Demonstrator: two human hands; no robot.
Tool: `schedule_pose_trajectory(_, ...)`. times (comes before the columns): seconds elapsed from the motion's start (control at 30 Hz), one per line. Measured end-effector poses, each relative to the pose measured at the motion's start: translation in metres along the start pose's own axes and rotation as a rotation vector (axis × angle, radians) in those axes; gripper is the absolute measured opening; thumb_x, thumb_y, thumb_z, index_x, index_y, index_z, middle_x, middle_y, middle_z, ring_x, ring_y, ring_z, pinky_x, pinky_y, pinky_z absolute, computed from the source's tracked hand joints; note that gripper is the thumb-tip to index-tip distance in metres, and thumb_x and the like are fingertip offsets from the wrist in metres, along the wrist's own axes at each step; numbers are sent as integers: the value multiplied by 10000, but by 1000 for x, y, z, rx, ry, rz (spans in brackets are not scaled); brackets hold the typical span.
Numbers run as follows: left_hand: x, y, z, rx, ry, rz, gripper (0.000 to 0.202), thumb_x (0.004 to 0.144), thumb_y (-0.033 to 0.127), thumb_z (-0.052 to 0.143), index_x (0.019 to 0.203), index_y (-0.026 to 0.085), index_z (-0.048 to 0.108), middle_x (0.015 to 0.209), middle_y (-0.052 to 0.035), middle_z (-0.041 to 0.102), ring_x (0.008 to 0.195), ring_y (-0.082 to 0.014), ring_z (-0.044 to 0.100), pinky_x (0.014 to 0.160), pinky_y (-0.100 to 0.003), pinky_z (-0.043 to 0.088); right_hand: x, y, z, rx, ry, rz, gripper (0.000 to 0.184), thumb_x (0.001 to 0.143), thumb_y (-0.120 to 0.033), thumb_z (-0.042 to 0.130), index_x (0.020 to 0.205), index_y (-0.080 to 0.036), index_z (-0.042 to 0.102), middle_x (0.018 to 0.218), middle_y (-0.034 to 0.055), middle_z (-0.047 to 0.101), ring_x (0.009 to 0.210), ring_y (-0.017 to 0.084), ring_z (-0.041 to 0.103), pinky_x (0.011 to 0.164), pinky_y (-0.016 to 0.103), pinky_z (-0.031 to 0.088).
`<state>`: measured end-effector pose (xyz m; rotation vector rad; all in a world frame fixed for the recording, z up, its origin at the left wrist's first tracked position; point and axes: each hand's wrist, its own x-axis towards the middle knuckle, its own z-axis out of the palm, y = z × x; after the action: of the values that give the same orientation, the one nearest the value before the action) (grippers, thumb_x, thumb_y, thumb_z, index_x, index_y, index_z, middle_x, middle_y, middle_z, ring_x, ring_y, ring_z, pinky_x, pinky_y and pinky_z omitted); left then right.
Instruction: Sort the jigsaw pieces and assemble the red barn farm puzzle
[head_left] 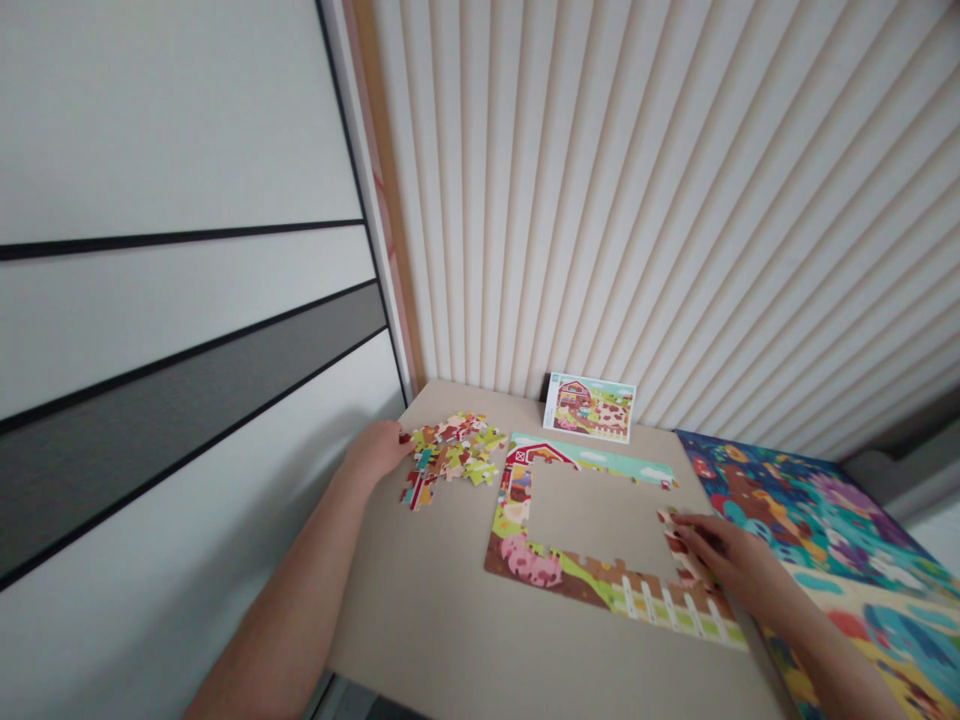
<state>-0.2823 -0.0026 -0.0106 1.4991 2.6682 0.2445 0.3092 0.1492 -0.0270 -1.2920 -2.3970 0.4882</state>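
Observation:
A partly built farm jigsaw (555,570) lies on the beige table (450,620); its border with barn, pig and fence is joined and its middle is bare. My right hand (731,560) lies on the puzzle's right edge, fingers stretched flat and pressing on pieces there. My left hand (379,450) reaches the left edge of a heap of loose pieces (450,450), fingers curled at the heap; whether they hold a piece is hidden.
A reference picture card (589,406) leans against the ribbed wall at the back. A large colourful finished puzzle (817,530) lies at the right. A panelled wall stands close on the left of the table.

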Motion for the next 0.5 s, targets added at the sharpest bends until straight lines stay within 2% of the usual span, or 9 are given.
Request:
schedule_pose_trajectory(0.1,0,1,1,-5,9,4,222,824,397,656,875,193,725,931,-132,754,876,-283,707,748,-317,469,1,4,-1,45,-109,0,480,938,-599,490,1151,-261,755,1140,81,769,958,284,745,797,348,605)
schedule_pose_trajectory(0.2,-1,4,-1,-10,19,13,215,818,389,664,888,193,715,921,-121,754,868,-275,704,739,-312,460,2,4,-1,52,-105,21,487,935,-605,493,1138,-249,756,1145,88,767,975,295,740,820,363,601)
schedule_pose_trajectory(0.33,-4,14,-3,-52,38,71,289,837,472,648,933,206,706,930,-101,752,866,-261,697,732,-304,457,1,3,-2,46,-108,22,494,940,-606,488,1144,-240,749,1159,91,761,985,297,734,829,370,594)
schedule_pose_trajectory(0.5,-8,32,0,-150,77,189,432,832,490,667,1146,195,682,1134,-129,733,1026,-280,682,851,-322,476,0,2,-3,31,-118,11,488,944,-597,486,1166,-246,742,1163,87,760,988,300,731,828,368,589)
